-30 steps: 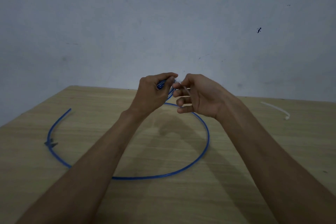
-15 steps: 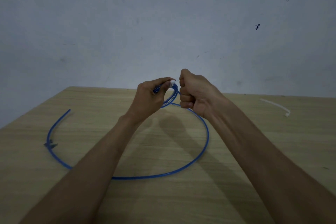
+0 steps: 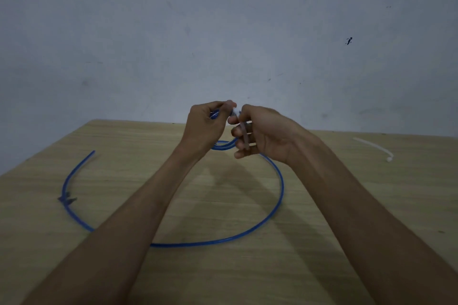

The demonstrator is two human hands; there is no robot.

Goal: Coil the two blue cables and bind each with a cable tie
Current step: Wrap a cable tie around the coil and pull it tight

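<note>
– Fingers (image 3: 224, 106) of the left hand (image 3: 205, 129) are curled in, thumb and forefinger pinching a few turns of the blue cable (image 3: 282, 192), held up off the table.

– And the right hand (image 3: 270, 134)?

– Thumb and forefinger pinch the white tie (image 3: 243, 136) just by its head, right against the left fingertips. The strap runs down across the other fingers, which are half curled.

– Is the tie round the cable?

– Its head sits at the bundle, but whether it's threaded I cannot tell; it's blurred there.

– Where's the rest of the cable?

– More turns hang just below the hands. From there one strand drops to the table (image 3: 334, 242) and sweeps right in a wide arc. It comes round towards us, passes under the left forearm and curves up on the left to a free end. At that left bend there's a small dark bit (image 3: 67, 199) on it, too small to make out.

– Anything else?

– A spare tie (image 3: 371, 146) lies at the far right of the table, well apart from the hands. Behind it all is a plain grey wall (image 3: 223, 32).
</note>
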